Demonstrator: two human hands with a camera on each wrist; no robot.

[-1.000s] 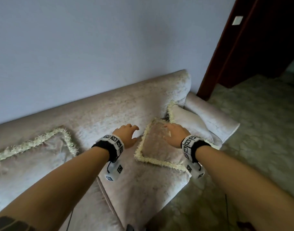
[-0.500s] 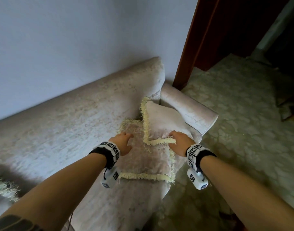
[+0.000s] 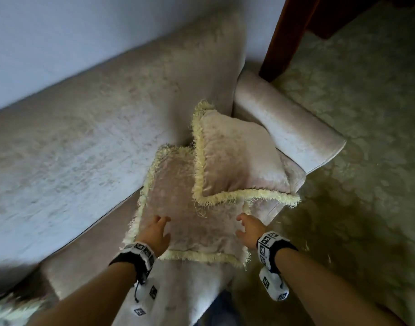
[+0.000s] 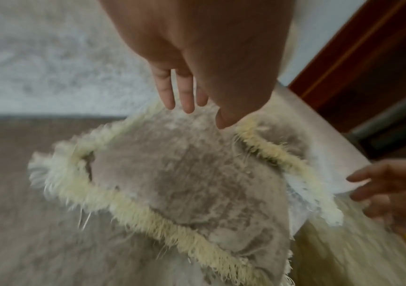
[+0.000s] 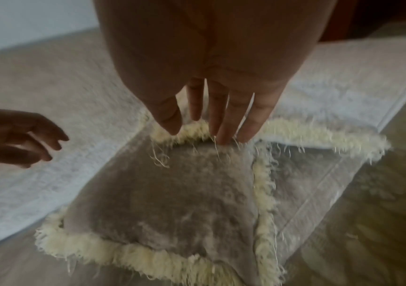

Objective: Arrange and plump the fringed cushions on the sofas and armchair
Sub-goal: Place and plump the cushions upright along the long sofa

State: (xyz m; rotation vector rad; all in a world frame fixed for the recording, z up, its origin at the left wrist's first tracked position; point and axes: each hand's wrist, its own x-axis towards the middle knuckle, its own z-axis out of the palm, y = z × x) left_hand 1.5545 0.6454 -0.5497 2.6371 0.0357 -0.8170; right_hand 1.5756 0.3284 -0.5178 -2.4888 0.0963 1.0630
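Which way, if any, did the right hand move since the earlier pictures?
Yes. The right hand has left the fringe of the upper cushion and drawn back from the armrest, toward the person.

No words, brand names or numbers are showing that can be read. The only markings are black-and-white square code patterns, printed on the white wristband of the left wrist (image 3: 140,249), on the white wristband of the right wrist (image 3: 267,242), and on the small white blocks hanging under each band; they are carrying no legible letters or digits.
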